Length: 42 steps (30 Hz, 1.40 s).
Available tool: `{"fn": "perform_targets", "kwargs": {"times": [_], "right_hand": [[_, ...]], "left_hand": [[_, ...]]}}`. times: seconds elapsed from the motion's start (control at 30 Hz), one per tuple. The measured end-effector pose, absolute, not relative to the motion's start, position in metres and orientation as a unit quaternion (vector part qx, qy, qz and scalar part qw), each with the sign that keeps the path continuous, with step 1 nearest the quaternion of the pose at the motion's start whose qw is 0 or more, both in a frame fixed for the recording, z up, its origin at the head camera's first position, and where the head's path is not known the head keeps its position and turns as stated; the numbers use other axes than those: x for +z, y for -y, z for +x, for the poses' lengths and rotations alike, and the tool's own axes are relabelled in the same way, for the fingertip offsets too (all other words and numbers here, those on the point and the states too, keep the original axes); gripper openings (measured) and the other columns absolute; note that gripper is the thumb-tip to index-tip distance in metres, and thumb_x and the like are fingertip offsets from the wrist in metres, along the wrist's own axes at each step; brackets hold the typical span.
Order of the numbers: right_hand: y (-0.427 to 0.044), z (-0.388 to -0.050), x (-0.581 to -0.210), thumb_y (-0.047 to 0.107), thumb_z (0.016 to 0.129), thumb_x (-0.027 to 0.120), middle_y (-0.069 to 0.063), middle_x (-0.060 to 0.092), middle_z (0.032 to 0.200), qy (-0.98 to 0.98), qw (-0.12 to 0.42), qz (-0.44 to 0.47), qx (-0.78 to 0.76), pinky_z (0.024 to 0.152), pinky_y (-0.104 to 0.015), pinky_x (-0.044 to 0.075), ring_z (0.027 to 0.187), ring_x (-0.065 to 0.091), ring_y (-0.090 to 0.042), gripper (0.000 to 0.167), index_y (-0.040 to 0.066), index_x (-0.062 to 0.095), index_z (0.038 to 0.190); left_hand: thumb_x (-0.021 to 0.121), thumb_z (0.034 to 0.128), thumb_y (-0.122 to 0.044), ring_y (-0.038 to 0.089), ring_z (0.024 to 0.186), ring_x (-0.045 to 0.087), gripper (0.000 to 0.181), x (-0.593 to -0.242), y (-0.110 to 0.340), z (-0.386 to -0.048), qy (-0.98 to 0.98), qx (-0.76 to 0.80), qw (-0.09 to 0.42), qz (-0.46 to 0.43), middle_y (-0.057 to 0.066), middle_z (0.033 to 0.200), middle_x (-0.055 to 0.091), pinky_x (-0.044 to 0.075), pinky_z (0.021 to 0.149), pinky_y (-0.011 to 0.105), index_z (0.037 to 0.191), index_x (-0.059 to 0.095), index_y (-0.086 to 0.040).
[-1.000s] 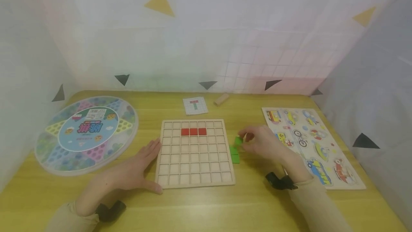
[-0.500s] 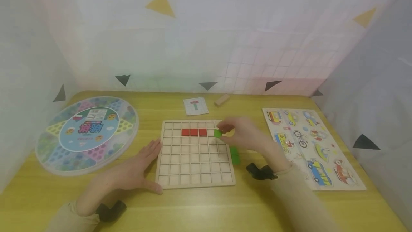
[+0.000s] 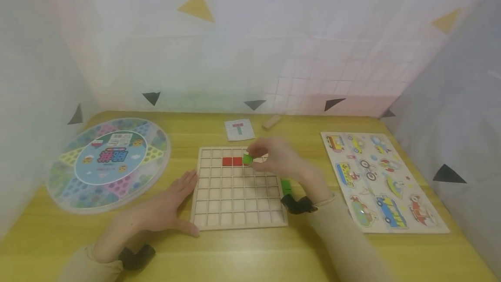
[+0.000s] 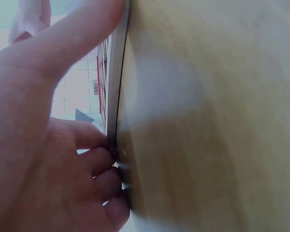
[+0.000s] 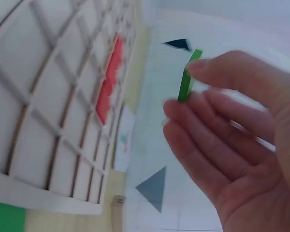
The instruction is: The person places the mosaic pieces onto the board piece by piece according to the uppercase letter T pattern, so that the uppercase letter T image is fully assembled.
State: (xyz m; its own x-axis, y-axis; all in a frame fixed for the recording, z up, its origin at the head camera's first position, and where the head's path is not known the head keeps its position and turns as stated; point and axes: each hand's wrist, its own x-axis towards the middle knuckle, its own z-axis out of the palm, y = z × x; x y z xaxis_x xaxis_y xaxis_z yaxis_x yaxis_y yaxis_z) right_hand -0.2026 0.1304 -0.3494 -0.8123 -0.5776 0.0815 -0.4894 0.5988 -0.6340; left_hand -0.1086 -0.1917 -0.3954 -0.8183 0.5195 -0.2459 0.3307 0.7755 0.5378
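The wooden grid board [image 3: 214, 206] lies on the table, with two red square tiles [image 3: 232, 161] showing in an upper row. My right hand [image 3: 282, 159] is over the board's upper part and pinches a thin green square tile [image 3: 248, 159] between thumb and fingers. In the right wrist view that green tile [image 5: 185, 82] is held apart from the grid. It covers the right end of the red row in the head view. My left hand [image 3: 166, 208] rests against the board's left edge, thumb at the near corner, as the left wrist view also shows.
More green tiles [image 3: 287, 185] lie by the board's right edge, partly behind the right wrist strap. A pattern card [image 3: 239, 130] and a small wooden block [image 3: 272, 122] lie beyond the board. A round game box [image 3: 109, 164] is at left, a picture puzzle [image 3: 377, 186] at right.
My right hand has lifted a green tile from the group right of the board and carried it leftward over the board to the red row's right end. My left hand has stayed put.
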Motion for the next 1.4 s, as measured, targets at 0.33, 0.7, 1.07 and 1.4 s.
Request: {"fn": "perform_targets", "kwargs": {"times": [0.33,0.7,1.07,1.4], "right_hand": [[-0.128,-0.206,-0.361,0.009,0.084,0.080,-0.003,0.075,0.107,-0.874,0.074,-0.325,-0.352,0.093,-0.040,0.058,0.100,0.071,-0.021,0.033,0.002,0.070,0.115],[-0.118,-0.207,-0.378,0.011,0.086,0.079,0.000,0.074,0.109,-0.869,0.083,-0.347,-0.342,0.091,-0.037,0.058,0.100,0.070,-0.015,0.029,0.009,0.071,0.114],[-0.110,-0.205,-0.387,0.012,0.089,0.076,-0.003,0.072,0.113,-0.881,0.084,-0.352,-0.304,0.092,-0.027,0.056,0.103,0.068,-0.015,0.029,0.004,0.070,0.116],[-0.108,-0.205,-0.394,0.010,0.091,0.073,-0.005,0.072,0.113,-0.886,0.091,-0.345,-0.297,0.092,-0.029,0.056,0.103,0.067,-0.017,0.027,0.004,0.070,0.117]], "left_hand": [[0.077,0.0675,-0.070,0.045,0.152,0.003,0.134,-0.397,0.191,-0.109,-0.924,0.241,0.193,0.226,0.018,0.167,-0.002,0.014,0.120,0.061,0.160,0.006,-0.004],[0.076,0.0677,-0.072,0.045,0.152,0.003,0.134,-0.399,0.192,-0.109,-0.923,0.240,0.196,0.228,0.017,0.167,-0.003,0.014,0.120,0.062,0.161,0.006,-0.005],[0.076,0.0681,-0.072,0.045,0.152,0.003,0.134,-0.398,0.192,-0.109,-0.923,0.240,0.196,0.228,0.018,0.167,-0.003,0.014,0.120,0.062,0.160,0.005,-0.005],[0.076,0.0676,-0.072,0.045,0.152,0.003,0.135,-0.397,0.192,-0.109,-0.923,0.241,0.197,0.226,0.018,0.167,-0.003,0.013,0.120,0.062,0.160,0.004,-0.005]]}}
